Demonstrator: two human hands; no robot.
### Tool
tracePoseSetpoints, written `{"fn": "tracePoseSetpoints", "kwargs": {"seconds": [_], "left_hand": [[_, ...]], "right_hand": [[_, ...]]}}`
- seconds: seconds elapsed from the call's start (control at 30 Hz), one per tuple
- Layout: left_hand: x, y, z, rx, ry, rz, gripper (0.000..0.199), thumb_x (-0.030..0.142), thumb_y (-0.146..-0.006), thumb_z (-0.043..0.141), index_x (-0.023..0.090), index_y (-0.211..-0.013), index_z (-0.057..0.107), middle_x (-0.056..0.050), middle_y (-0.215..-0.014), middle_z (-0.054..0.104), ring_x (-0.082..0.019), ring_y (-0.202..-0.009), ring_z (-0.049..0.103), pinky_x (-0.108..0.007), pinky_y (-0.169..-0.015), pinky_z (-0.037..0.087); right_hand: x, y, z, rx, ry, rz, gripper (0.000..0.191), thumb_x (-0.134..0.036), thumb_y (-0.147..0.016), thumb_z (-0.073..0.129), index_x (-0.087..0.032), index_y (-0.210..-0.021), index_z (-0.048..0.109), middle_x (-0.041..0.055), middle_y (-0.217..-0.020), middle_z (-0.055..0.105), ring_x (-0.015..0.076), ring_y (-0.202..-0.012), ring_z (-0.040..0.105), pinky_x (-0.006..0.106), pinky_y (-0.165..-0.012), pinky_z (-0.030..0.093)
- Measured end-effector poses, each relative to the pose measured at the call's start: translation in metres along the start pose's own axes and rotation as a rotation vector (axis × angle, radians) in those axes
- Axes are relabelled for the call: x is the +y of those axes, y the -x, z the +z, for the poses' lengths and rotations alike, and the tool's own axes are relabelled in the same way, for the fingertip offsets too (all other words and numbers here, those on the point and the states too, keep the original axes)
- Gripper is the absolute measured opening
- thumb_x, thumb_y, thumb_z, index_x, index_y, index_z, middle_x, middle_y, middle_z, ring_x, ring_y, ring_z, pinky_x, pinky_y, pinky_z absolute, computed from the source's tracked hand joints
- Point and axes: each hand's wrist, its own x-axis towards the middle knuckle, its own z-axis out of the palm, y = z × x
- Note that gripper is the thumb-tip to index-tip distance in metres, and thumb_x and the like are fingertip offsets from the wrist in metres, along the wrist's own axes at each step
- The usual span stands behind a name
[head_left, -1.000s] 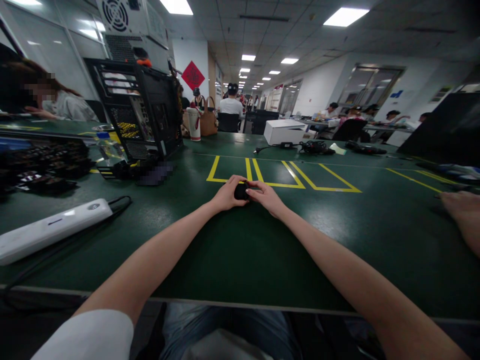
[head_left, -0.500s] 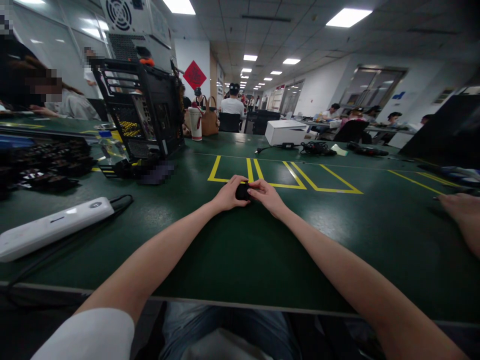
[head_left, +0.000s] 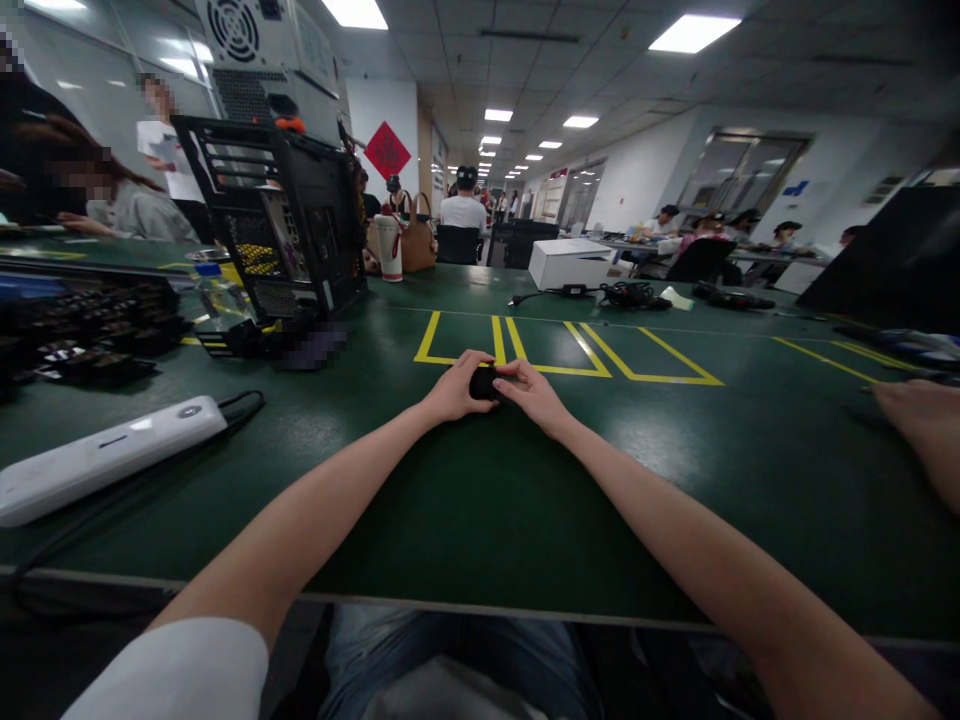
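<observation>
A small black object sits between my two hands over the green tabletop; its exact kind is too small and dark to tell. My left hand curls around its left side, thumb below and fingers above. From the right, my right hand grips the object's edge with thumb and fingers. Just beyond both hands run yellow tape outlines stuck on the table.
To the left lie a white elongated device with a black cable, and piled black parts. A black computer case stands behind them. A white box and coiled cables are farther back. Another person's hand is at right.
My hands stay nearly in place around the black object. In the left background, a person in a white shirt has come further into view beside the computer case.
</observation>
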Motion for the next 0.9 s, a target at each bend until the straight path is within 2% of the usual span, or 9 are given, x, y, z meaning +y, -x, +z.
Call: {"fn": "tracePoseSetpoints", "kwargs": {"seconds": [0.13, 0.33, 0.53, 0.77, 0.9], "left_hand": [[0.0007, -0.0002, -0.0005, -0.004, 0.002, -0.007, 0.057, 0.028, -0.058, 0.066, 0.021, -0.107, 0.038, -0.005, -0.106, 0.044, -0.020, -0.097, 0.047, -0.035, -0.084, 0.040], [0.0028, 0.0006, -0.0021, -0.014, 0.015, -0.034, 0.058, 0.028, -0.058, 0.067, 0.021, -0.108, 0.039, -0.005, -0.107, 0.044, -0.021, -0.097, 0.048, -0.037, -0.082, 0.041], [0.0009, 0.0002, -0.0012, 0.000, 0.017, -0.014, 0.057, 0.028, -0.058, 0.066, 0.021, -0.107, 0.039, -0.005, -0.106, 0.044, -0.020, -0.097, 0.047, -0.035, -0.082, 0.040], [-0.0021, -0.0007, 0.0029, 0.017, 0.015, -0.005, 0.058, 0.029, -0.057, 0.066, 0.021, -0.107, 0.038, -0.004, -0.105, 0.043, -0.020, -0.097, 0.047, -0.034, -0.083, 0.040], [-0.0021, -0.0008, 0.0027, 0.009, 0.009, -0.018, 0.058, 0.027, -0.057, 0.066, 0.021, -0.107, 0.038, -0.004, -0.105, 0.044, -0.020, -0.097, 0.047, -0.034, -0.083, 0.040]], "right_hand": [[0.0002, -0.0021, 0.0006, 0.033, 0.029, -0.008, 0.021, -0.029, -0.067, 0.060, -0.020, -0.084, 0.051, 0.0002, -0.086, 0.054, 0.0141, -0.085, 0.054, 0.034, -0.083, 0.043], [-0.0028, -0.0011, -0.0011, 0.009, 0.077, 0.084, 0.032, -0.028, -0.069, 0.058, -0.021, -0.099, 0.052, 0.0040, -0.099, 0.055, 0.0167, -0.092, 0.054, 0.039, -0.088, 0.039], [-0.0025, 0.0027, -0.0002, -0.023, -0.035, 0.057, 0.033, -0.025, -0.064, 0.063, -0.021, -0.094, 0.050, 0.0019, -0.100, 0.053, 0.0153, -0.093, 0.054, 0.036, -0.088, 0.040], [0.0001, 0.0017, -0.0001, 0.021, -0.014, 0.061, 0.021, -0.031, -0.067, 0.060, -0.021, -0.084, 0.050, 0.0012, -0.088, 0.054, 0.0143, -0.086, 0.054, 0.036, -0.081, 0.044], [0.0014, 0.0004, -0.0006, 0.038, -0.010, 0.081, 0.029, -0.031, -0.066, 0.061, -0.022, -0.092, 0.051, 0.0025, -0.095, 0.055, 0.0157, -0.089, 0.054, 0.036, -0.081, 0.044]]}}
